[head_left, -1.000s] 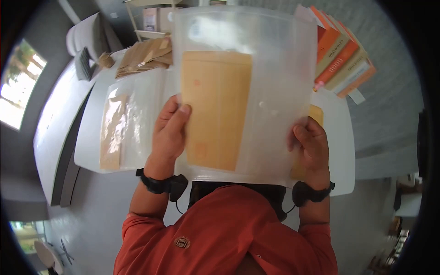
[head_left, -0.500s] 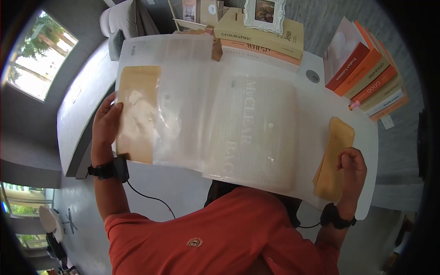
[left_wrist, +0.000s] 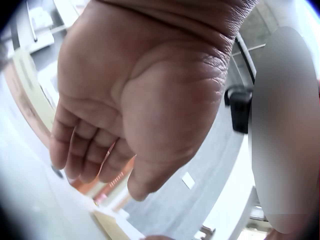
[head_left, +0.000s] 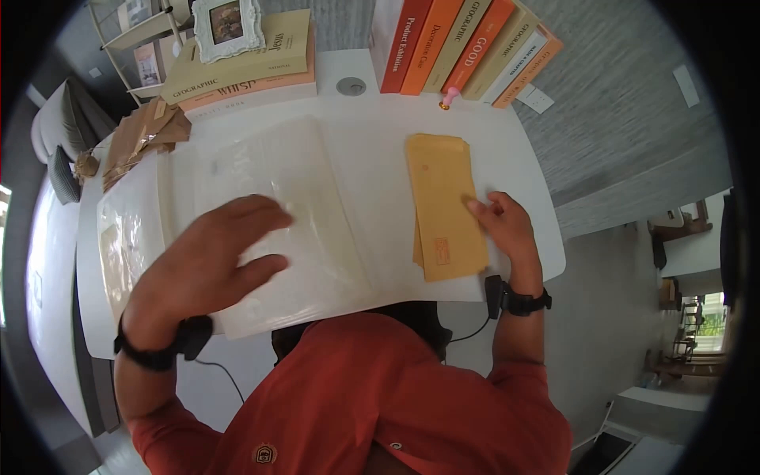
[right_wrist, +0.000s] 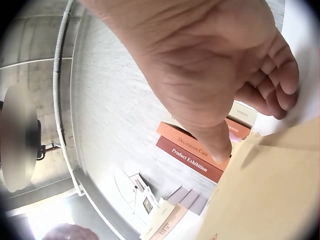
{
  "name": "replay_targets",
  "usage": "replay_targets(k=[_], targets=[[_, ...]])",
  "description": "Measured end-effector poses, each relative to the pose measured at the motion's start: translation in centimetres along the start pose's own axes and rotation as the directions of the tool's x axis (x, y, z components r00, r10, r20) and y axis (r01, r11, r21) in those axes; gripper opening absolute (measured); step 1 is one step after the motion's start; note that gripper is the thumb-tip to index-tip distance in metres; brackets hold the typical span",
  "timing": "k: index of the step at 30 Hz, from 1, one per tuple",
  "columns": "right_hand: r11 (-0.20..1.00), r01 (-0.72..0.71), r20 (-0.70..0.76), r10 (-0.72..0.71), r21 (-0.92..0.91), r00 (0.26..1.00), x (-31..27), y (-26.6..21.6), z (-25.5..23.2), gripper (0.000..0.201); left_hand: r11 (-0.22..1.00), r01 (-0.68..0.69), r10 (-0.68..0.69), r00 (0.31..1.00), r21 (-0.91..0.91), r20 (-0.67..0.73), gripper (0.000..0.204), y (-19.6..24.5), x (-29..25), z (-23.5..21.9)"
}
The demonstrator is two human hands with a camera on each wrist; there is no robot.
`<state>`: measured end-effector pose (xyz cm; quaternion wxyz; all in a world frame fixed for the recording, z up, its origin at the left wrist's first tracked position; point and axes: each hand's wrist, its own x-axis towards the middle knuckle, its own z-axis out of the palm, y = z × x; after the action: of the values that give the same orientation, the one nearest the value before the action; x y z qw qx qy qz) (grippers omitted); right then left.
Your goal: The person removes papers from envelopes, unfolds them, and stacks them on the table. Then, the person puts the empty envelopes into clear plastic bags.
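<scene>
Clearly the step in hand is fetching the next brown envelope [head_left: 443, 207] for the clear bags [head_left: 269, 229]: the stack of envelopes lies near the right edge of the surface [head_left: 372, 111], its short end at the front edge, while the clear bags are spread flat over the middle and left of the surface. The right hand [head_left: 507, 226] rests on the right side of the envelope stack, its fingers [right_wrist: 280, 85] curled loosely with the thumb tip pressing on the top envelope; whether it has pinched one free I cannot tell. The left hand [head_left: 202, 269] hovers above the clear bags, fingers [left_wrist: 80, 150] spread and relaxed, holding nothing. By my judgement the next move calls for separating a single envelope from the stack and lifting a bag's mouth with the left hand
</scene>
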<state>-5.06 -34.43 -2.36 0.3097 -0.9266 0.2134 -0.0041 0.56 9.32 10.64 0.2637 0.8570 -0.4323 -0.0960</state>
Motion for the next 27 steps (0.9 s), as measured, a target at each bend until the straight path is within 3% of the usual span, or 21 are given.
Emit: replay_targets(k=[1,2,5,9,11,16,20,25,27], targets=[[0.998,0.039,-0.02,-0.04,-0.05,0.999,0.0,-0.1,0.1,0.068,0.998,-0.027,0.033,0.993,-0.06,0.112,0.043,0.2,3.1,2.0],[0.999,0.019,-0.012,-0.019,-0.027,1.0,-0.2,-0.4,0.0,0.067,0.987,0.111,-0.081,0.969,-0.12,0.231,0.046,0.6,6.0,4.3],[0.998,-0.009,-0.004,0.009,0.064,1.0,-0.5,-0.5,0.1,0.061,0.988,0.146,-0.13,0.96,-0.046,0.249,0.053,-0.3,12.8,10.9],[0.999,0.015,-0.018,-0.014,0.05,1.0,-1.4,-1.2,0.0,0.051,0.918,0.316,-0.252,0.931,-0.239,0.263,0.054,-0.3,17.4,13.7],[0.998,0.051,-0.02,-0.05,0.032,0.999,-1.5,-1.3,0.4,0.047,0.86,0.387,-0.268,0.898,-0.333,0.35,0.055,0.1,18.1,13.9],[0.984,0.144,-0.129,-0.131,0.1,0.983,-1.9,-0.3,1.6,0.038,0.843,0.412,-0.326,0.903,-0.347,0.28,0.055,1.6,17.4,13.6],[0.973,0.218,-0.203,-0.229,-0.076,0.952,-2.9,-1.1,1.6,0.037,0.842,0.351,-0.298,0.936,-0.41,0.188,0.058,1.1,16.6,14.8],[0.92,0.331,-0.328,-0.385,-0.209,0.863,-3.3,-1.5,2.2,0.038,0.816,0.424,-0.342,0.902,-0.393,0.263,0.06,2.2,16.2,13.8],[0.918,0.356,-0.346,-0.396,-0.174,0.851,-3.4,-1.8,2.1,0.035,0.815,0.426,-0.342,0.901,-0.393,0.268,0.059,2.4,16.0,13.8]])
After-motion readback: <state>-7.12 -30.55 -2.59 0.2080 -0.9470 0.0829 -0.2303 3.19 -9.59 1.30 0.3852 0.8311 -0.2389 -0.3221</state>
